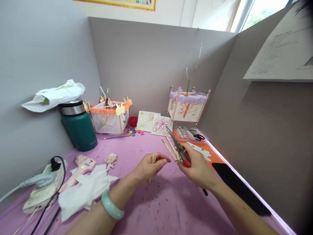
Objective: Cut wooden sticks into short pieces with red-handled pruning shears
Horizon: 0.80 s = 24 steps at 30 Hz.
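My left hand (153,164) is closed around a few short wooden sticks (154,158), which stand roughly upright in its grip. To its right, my right hand (195,163) grips red-handled shears (179,147), their metal blades pointing up and away from me. Behind the shears, more thin wooden sticks (168,148) slant across the purple tabletop (137,143); part of them is hidden by the right hand. The two hands are close together but apart, above the table.
At the left are a green flask (79,125), a pink glue gun (79,173), white tissues (88,189) and a power strip (44,186). Behind stand a paper-sided box (107,120), drawings (145,120) and a hanging paper lantern (187,107). A black phone-like slab (241,187) lies right.
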{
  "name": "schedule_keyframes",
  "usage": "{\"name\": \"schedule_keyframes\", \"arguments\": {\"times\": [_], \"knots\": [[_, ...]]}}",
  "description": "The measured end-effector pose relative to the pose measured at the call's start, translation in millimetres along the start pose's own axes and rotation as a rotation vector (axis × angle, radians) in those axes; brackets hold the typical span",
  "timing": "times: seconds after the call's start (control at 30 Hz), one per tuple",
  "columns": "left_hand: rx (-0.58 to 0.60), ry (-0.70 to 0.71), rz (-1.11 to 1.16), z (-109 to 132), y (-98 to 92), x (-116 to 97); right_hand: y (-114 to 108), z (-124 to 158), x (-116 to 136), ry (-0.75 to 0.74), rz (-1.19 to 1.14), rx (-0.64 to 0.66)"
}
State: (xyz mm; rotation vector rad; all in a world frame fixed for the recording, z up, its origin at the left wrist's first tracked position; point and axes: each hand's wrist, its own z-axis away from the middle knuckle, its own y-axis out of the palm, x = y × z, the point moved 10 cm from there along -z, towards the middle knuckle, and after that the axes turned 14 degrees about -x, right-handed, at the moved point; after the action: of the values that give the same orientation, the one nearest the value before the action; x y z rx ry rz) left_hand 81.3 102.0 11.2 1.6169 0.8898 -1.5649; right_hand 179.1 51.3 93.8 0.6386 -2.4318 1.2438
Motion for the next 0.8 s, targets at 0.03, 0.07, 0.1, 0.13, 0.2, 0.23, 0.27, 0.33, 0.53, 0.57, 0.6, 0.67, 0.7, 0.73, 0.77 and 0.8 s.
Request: {"name": "schedule_keyframes", "arguments": {"times": [0.03, 0.07, 0.1, 0.13, 0.2, 0.23, 0.27, 0.33, 0.53, 0.57, 0.6, 0.67, 0.7, 0.73, 0.77, 0.8], "knots": [[-0.008, -0.013, 0.002, -3, -1.6, 8, 6, 3, -4, 0.031, -0.042, -0.026], [-0.015, -0.024, 0.007, -7, -3.5, 15, 12, 6, -10, 0.058, -0.072, -0.052], [-0.029, -0.037, 0.011, -10, -6.8, 20, 18, 10, -16, 0.082, -0.089, -0.076], [-0.062, -0.048, 0.008, -14, -12.6, 22, 24, 13, -22, 0.101, -0.092, -0.093], [-0.193, -0.034, -0.056, -17, -33.0, 17, 34, 19, -32, 0.115, -0.074, -0.101], [-0.269, -0.005, -0.141, -17, -45.0, 10, 37, 21, -37, 0.115, -0.063, -0.100], [-0.328, 0.039, -0.272, -14, -55.2, 0, 40, 23, -40, 0.112, -0.057, -0.099], [-0.317, 0.114, -0.740, -5, -61.8, -12, 41, 25, -44, 0.103, -0.062, -0.097], [-0.109, 0.024, -1.730, 26, -70.7, 4, 35, 26, -47, 0.048, -0.052, -0.127], [-0.133, 0.040, -1.772, 29, -71.1, 1, 34, 26, -47, 0.040, -0.048, -0.127], [-0.137, 0.044, -1.814, 32, -71.0, 0, 34, 27, -47, 0.035, -0.044, -0.128], [-0.122, 0.022, -1.849, 39, -71.0, 0, 34, 29, -47, 0.028, -0.035, -0.134], [-0.129, 0.026, -1.854, 42, -70.9, -1, 34, 29, -46, 0.024, -0.031, -0.135], [-0.136, 0.048, -1.858, 46, -69.9, -3, 35, 30, -45, 0.018, -0.029, -0.132], [-0.134, 0.063, -1.865, 50, -69.1, -3, 35, 31, -45, 0.011, -0.029, -0.127], [-0.116, 0.073, -1.867, 55, -68.2, -2, 36, 31, -44, 0.005, -0.032, -0.119]]}}
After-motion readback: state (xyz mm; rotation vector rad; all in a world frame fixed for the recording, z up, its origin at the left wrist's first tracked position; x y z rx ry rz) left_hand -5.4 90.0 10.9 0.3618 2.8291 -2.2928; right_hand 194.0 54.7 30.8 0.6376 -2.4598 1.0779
